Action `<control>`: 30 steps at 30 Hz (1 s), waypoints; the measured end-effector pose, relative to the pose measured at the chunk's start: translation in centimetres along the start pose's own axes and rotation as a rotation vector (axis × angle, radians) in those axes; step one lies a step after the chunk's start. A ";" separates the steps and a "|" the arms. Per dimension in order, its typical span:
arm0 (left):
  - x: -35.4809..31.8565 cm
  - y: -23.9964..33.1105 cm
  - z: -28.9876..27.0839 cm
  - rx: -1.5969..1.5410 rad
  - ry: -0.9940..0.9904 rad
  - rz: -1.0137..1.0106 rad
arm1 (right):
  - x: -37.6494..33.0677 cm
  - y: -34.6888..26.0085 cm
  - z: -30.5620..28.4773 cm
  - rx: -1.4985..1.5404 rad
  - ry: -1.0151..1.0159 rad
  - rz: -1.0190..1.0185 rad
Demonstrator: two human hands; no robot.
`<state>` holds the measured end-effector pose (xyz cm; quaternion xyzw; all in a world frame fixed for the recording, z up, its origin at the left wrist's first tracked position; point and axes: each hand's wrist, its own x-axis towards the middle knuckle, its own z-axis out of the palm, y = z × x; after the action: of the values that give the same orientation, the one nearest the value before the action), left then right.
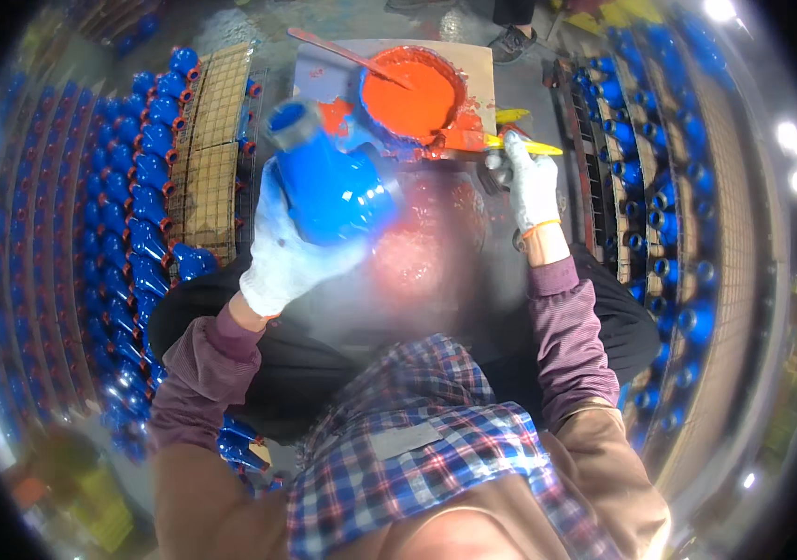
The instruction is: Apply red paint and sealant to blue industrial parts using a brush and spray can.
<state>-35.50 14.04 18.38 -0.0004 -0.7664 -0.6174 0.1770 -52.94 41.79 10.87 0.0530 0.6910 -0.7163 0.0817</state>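
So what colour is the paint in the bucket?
Bright orange-red. The paint fills the bucket, seen best in the head view, beside the right hand.

Rows of blue-painted cast fittings (pixel 127 233) with red ends stand packed along the left side of the floor, and more of the same blue fittings (pixel 660 215) line the right side. Two wire mesh racks (pixel 211 149) lie just beside the left rows, near the cardboard sheet's (pixel 482 65) left edge. At the top edge, beyond the cardboard, another person's dark shoe (pixel 512 42) shows.
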 end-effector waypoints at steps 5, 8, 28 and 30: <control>0.9 0.5 0.6 0.451 -0.205 0.741 | -3.2 -2.3 -1.5 0.242 -0.085 0.192; 0.1 -0.1 0.9 0.754 -0.328 1.002 | -5.1 -5.2 -1.6 -0.030 -0.176 0.029; -0.7 -0.1 1.9 0.813 -0.488 1.044 | -9.3 -10.7 1.5 -0.714 -0.188 -1.004; -0.1 0.6 1.6 0.753 -0.491 0.916 | -10.8 -10.9 1.2 -0.821 -0.098 -1.147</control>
<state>-35.67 15.76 18.62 -0.4070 -0.8711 -0.1499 0.2303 -44.35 41.44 23.63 -0.3869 0.8197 -0.3294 -0.2645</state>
